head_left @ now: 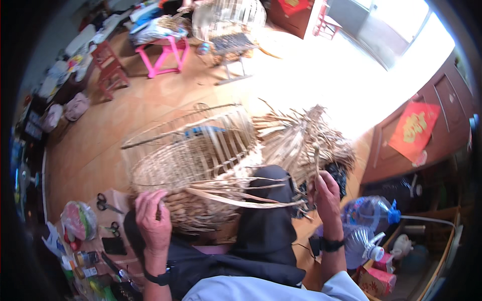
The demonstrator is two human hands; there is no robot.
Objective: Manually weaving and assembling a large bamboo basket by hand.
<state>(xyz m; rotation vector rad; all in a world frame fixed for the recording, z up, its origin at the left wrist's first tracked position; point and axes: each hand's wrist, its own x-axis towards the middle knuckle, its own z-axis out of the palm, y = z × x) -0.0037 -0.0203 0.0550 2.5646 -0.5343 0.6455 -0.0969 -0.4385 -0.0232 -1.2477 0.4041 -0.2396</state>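
Observation:
A half-woven basket (201,208) of braided plant fibre rests against my lap, its coarse weave facing me and its bare frame ribs rising on the far side. My left hand (153,216) is closed at the basket's near left edge, fingers curled and pinching there. Loose dry strands (236,195) stick out from the basket's rim toward the right, across my knee. My right hand (327,196) is raised right of my knee, closed round a dry plant-fibre strand (316,154) that stands up from the fingers. Just beyond it lies a heap of dried stalks (296,140).
Scissors (107,203) and small tools lie on a cloth (134,258) at my left. Big clear plastic bottles (368,213) stand at my right, beside an open drawer (437,261). Farther off are a pink stool (163,56), a red chair (108,70) and another wicker frame (228,20).

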